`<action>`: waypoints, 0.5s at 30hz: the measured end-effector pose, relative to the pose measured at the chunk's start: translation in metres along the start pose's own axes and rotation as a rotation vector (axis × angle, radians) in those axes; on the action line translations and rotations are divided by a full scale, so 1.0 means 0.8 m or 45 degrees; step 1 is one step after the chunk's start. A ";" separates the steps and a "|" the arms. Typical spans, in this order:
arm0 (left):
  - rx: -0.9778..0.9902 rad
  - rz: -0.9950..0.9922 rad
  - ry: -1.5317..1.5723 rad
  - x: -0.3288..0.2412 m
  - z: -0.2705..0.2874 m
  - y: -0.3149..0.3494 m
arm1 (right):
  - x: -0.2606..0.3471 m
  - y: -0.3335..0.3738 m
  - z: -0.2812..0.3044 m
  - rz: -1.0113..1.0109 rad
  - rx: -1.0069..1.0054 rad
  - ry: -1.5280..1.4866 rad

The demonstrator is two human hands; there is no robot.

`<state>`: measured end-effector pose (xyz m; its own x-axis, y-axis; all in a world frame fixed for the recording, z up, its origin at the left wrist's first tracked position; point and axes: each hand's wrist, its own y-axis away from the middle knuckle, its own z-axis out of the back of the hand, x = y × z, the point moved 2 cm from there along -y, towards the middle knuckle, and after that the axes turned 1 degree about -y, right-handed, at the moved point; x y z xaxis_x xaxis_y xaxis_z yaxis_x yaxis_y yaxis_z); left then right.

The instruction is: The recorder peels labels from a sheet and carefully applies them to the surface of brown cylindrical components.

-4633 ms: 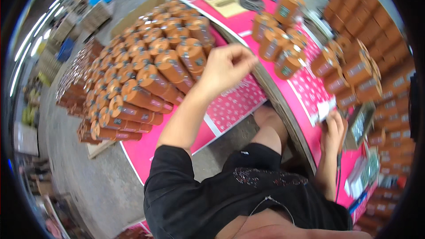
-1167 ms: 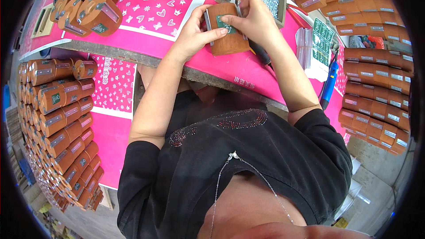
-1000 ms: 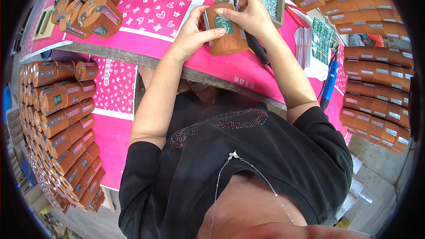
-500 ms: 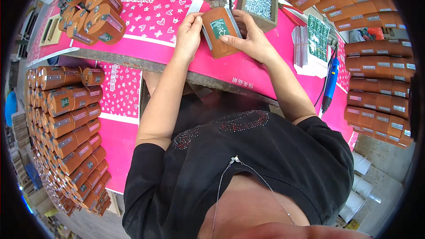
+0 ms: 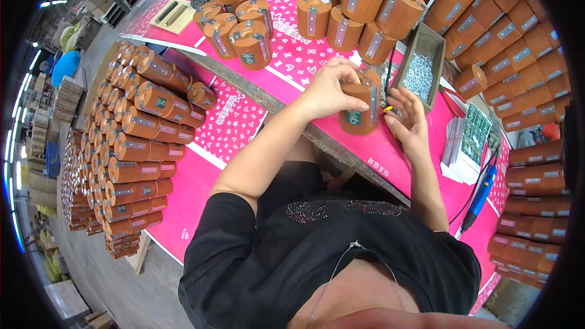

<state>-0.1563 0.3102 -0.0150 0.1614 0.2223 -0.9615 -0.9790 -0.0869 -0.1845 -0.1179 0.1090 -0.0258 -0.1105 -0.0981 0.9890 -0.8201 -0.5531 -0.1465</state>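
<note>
My left hand (image 5: pixel 335 90) grips an orange-brown wooden cylinder (image 5: pixel 368 124) from above and its left side. A green label and a metal strip show on the cylinder's curved wall, and it appears upright over the pink tabletop (image 5: pixel 341 146). To its right, my right hand (image 5: pixel 408 123) is apart from it, fingers spread and slightly curled, holding nothing that I can see. A thin yellow-and-dark item (image 5: pixel 388 109) shows by the right thumb, too small to name. Just beyond that hand, a wooden tray (image 5: pixel 431 49) holds many small silvery screws.
Similar cylinders (image 5: pixel 314 15) stand at the back and are stacked high on the left (image 5: pixel 143 125) and far right (image 5: pixel 536 176). A sheet of green labels (image 5: pixel 475 131) lies at right, near a blue corded power screwdriver (image 5: pixel 481 192). A small wooden frame (image 5: pixel 173 16) sits at the far left.
The view has swung left. The cylinder, tilted between both hands before, is now more upright in my left hand alone. My right hand has let go and moved off to the right.
</note>
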 end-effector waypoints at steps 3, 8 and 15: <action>-0.217 -0.339 -0.434 -0.060 0.060 0.018 | 0.012 0.001 0.007 0.014 -0.044 -0.014; -0.605 -0.342 -0.433 -0.111 0.213 0.017 | 0.009 0.002 0.017 0.034 -0.134 0.034; -1.077 0.093 -1.042 -0.065 0.382 -0.032 | -0.007 0.005 0.016 0.006 -0.172 0.017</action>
<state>-0.1777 0.5973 0.1018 -0.3206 0.7201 -0.6154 -0.5390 -0.6730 -0.5066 -0.1138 0.0968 -0.0320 -0.1214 -0.0887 0.9886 -0.8875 -0.4364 -0.1481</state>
